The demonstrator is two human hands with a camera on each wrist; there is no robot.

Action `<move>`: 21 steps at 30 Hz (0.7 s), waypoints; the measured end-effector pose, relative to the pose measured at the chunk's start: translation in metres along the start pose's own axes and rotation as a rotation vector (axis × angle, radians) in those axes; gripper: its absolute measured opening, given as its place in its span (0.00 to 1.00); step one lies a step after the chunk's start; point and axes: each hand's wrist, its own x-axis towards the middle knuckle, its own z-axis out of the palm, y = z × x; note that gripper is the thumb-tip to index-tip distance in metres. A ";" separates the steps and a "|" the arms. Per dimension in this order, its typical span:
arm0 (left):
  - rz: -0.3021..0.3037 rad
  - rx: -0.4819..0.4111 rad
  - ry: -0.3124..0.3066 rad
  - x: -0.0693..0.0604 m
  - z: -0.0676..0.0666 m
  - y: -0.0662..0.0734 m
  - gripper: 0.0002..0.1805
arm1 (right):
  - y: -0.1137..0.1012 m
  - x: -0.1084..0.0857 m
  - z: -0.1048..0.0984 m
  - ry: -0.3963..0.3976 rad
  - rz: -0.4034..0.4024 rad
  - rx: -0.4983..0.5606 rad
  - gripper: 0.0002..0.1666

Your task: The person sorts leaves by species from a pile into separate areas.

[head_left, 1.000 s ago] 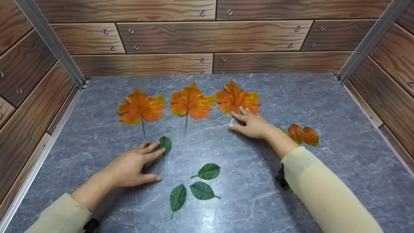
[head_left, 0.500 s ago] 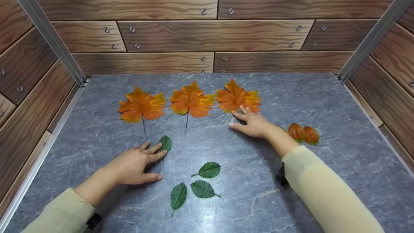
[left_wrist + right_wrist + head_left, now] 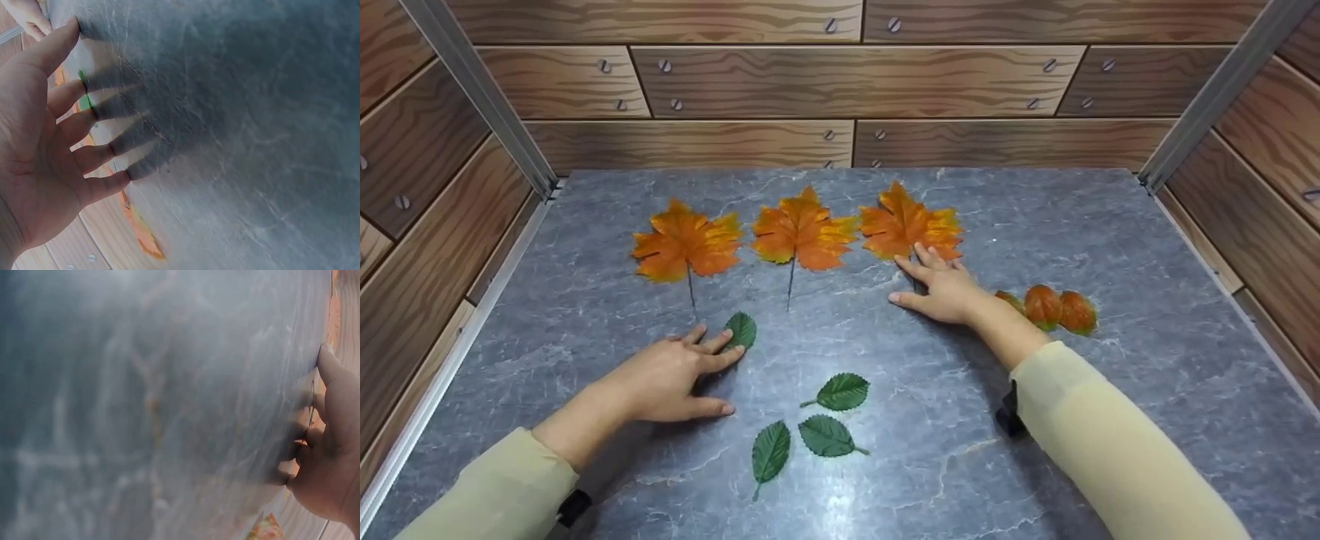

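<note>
With fingers spread, my left hand (image 3: 667, 379) touches a green serrated leaf (image 3: 742, 331) just below the stem of the left orange maple leaf (image 3: 686, 241). In the left wrist view the left hand (image 3: 50, 129) has its fingertips down on the tabletop, a bit of the green leaf (image 3: 85, 102) showing behind them. My right hand (image 3: 945, 285) lies with relaxed, spread fingers over the stem and lower edge of the right maple leaf (image 3: 906, 223). The right wrist view shows that stem (image 3: 312, 405) by the fingers. Between these two is the middle maple leaf (image 3: 801, 230).
Three more green leaves (image 3: 843, 391) lie at the front centre of the grey marbled tabletop (image 3: 1140, 420). Several small orange-brown leaves (image 3: 1043, 306) sit right of my right forearm, partly hidden by it. Wood-patterned walls (image 3: 855, 82) with metal corner posts (image 3: 487, 97) enclose the back and sides.
My left hand has shifted very slightly, its fingers still at the green leaf. The right hand stays by the right maple leaf, and the leaves keep their places.
</note>
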 end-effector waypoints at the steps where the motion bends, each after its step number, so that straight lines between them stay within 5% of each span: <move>1: -0.003 -0.004 -0.002 0.000 0.000 0.000 0.45 | 0.000 0.000 0.001 0.007 0.001 0.005 0.51; 13: -0.012 -0.014 0.003 -0.001 0.000 0.002 0.45 | -0.009 -0.009 -0.004 0.176 -0.083 0.010 0.48; 21: -0.011 0.006 0.008 -0.001 0.000 0.002 0.45 | -0.039 -0.032 -0.006 0.277 -0.205 0.106 0.40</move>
